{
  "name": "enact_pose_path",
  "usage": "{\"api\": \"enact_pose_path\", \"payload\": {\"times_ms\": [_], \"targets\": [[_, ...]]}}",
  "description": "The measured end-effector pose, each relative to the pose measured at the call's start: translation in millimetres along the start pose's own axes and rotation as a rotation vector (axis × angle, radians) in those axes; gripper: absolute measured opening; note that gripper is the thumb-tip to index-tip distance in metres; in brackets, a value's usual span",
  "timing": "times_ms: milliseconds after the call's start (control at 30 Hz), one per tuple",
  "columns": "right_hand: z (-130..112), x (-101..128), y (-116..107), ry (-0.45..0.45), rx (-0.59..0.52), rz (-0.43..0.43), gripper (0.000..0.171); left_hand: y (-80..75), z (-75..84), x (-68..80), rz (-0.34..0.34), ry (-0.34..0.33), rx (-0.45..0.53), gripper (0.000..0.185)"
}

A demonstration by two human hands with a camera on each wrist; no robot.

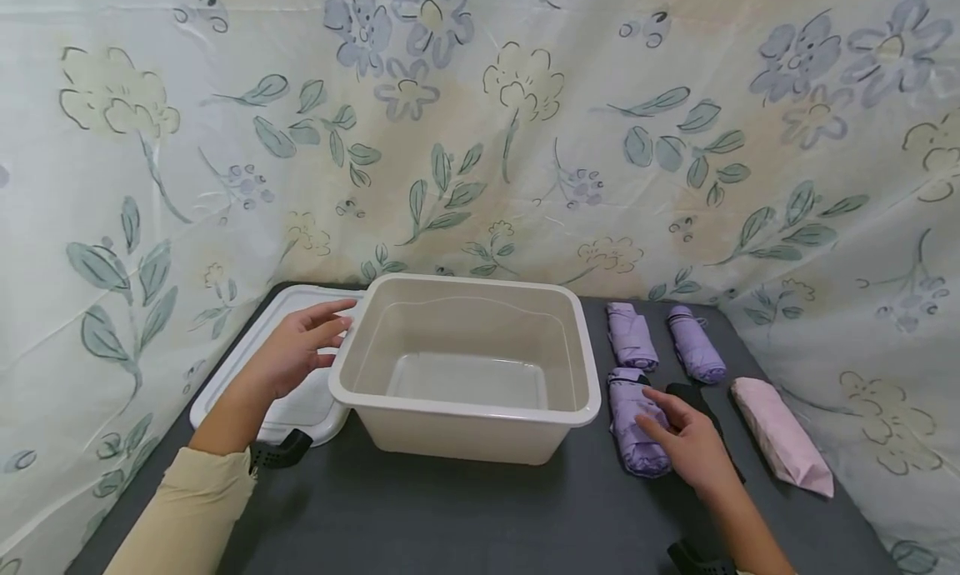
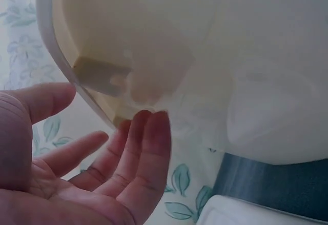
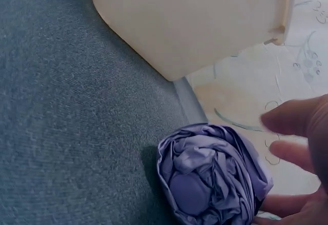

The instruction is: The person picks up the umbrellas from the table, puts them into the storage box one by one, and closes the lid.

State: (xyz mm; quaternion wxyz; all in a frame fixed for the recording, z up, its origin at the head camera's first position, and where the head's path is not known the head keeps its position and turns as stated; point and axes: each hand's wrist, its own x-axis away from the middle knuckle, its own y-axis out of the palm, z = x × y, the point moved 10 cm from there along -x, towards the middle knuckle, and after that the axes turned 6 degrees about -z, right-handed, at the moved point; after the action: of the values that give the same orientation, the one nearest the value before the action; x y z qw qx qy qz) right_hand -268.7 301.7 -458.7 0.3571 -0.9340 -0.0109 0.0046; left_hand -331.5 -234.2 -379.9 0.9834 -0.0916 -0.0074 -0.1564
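Left hand (image 1: 300, 350), fingers relaxed and spread, rests at the left rim of the cream bin (image 1: 465, 408); the left wrist view shows the fingertips (image 2: 148, 127) just under the rim, not hooked round it. Right hand (image 1: 686, 442) lies over the nearest folded purple umbrella (image 1: 633, 421), fingers loosely bent on its top; thumb and fingers sit either side of the roll, not clamped.

The umbrella lies on the dark table (image 1: 450, 517) just right of the bin, with two more purple ones (image 1: 630, 335) (image 1: 696, 343) behind it and a pink one (image 1: 780, 435) further right.

Judgement: a good grip wraps the roll at mid-length so the loose folds (image 3: 210, 176) stay bundled, while the left hand steadies the bin.

Hard to make out: a black item (image 1: 686, 392) under the right hand, mostly covered. White lid (image 1: 292, 325) partly hidden by bin and left hand
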Motion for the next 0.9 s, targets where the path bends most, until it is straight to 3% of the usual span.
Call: {"api": "enact_pose_path", "payload": {"times_ms": [233, 467, 900], "targets": [[-8.2, -1.1, 3.8, -0.009, 0.154, -0.048, 0.055, 3.1, 4.3, -3.2, -0.031, -0.009, 0.031, 0.064], [-4.5, -3.7, 8.8, 0.049, 0.145, -0.117, 0.051, 1.8, 3.3, -9.1, -0.045, -0.023, 0.056, 0.063], [-9.8, -10.7, 8.9, 0.043, 0.317, -0.132, 0.059, 1.3, 5.5, -8.6, -0.083, -0.067, 0.030, 0.068]]}}
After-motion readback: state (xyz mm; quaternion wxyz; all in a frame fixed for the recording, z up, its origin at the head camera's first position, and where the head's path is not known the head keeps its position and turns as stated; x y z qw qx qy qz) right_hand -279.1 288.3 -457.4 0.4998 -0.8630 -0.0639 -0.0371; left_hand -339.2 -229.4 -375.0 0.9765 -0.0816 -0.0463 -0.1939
